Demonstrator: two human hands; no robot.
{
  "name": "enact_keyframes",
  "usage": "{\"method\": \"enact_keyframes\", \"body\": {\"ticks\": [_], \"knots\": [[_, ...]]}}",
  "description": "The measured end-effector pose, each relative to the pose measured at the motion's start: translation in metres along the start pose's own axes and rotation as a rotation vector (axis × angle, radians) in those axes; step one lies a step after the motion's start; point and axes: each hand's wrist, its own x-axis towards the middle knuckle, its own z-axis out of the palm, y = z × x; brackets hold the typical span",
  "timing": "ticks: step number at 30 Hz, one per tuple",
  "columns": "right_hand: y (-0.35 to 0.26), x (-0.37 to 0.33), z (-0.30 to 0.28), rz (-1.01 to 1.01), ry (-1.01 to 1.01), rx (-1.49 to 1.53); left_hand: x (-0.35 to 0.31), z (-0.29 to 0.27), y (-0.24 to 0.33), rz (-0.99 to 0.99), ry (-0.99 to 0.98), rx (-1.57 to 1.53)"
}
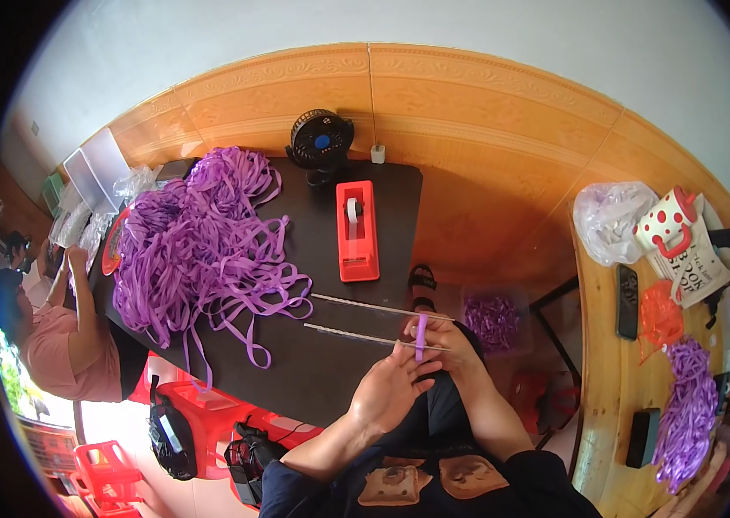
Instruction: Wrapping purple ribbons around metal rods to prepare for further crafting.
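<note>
Two thin twisted metal rods (352, 334) lie nearly parallel, reaching from over the dark table towards my lap. A narrow purple ribbon band (421, 337) spans across both rods near their right ends. My right hand (460, 354) is closed around that end, beside the band. My left hand (388, 387) is below the lower rod, its fingers apart and the tips close to the band; whether they touch it is hard to see. Left of the rods, a big tangled heap of purple ribbon (201, 242) covers much of the table.
On the dark table (313, 380) stand a red tape dispenser (358, 233) and a black fan (322, 142). To the right, a wooden table (602, 363) bears a polka-dot mug (665, 223), a phone (627, 302) and more purple ribbon (688, 414). Another person (71, 345) sits at the left.
</note>
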Motion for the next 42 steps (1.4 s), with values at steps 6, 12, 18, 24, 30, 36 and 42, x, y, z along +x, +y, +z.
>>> {"method": "enact_keyframes", "body": {"ticks": [6,12,18,24,30,36,42], "knots": [[0.002,0.000,0.001,0.103,0.032,0.035,0.000,-0.001,-0.001,0.009,-0.007,-0.006],[-0.007,-0.011,0.005,-0.068,0.218,-0.074,-0.001,0.005,0.002,-0.005,-0.011,-0.004],[-0.032,-0.026,0.033,-0.093,0.265,0.023,-0.004,0.005,0.003,0.018,-0.002,0.028],[-0.026,-0.019,0.034,-0.021,0.162,0.241,-0.001,0.002,0.002,0.011,-0.024,0.037],[-0.016,-0.010,0.026,0.053,-0.016,0.568,-0.003,0.010,0.003,0.009,0.011,-0.021],[-0.022,-0.013,0.033,-0.005,0.020,0.462,0.000,0.002,0.001,0.015,-0.036,-0.016],[-0.029,-0.020,0.036,-0.060,0.184,0.009,-0.003,0.003,0.002,0.005,-0.002,-0.008]]}}
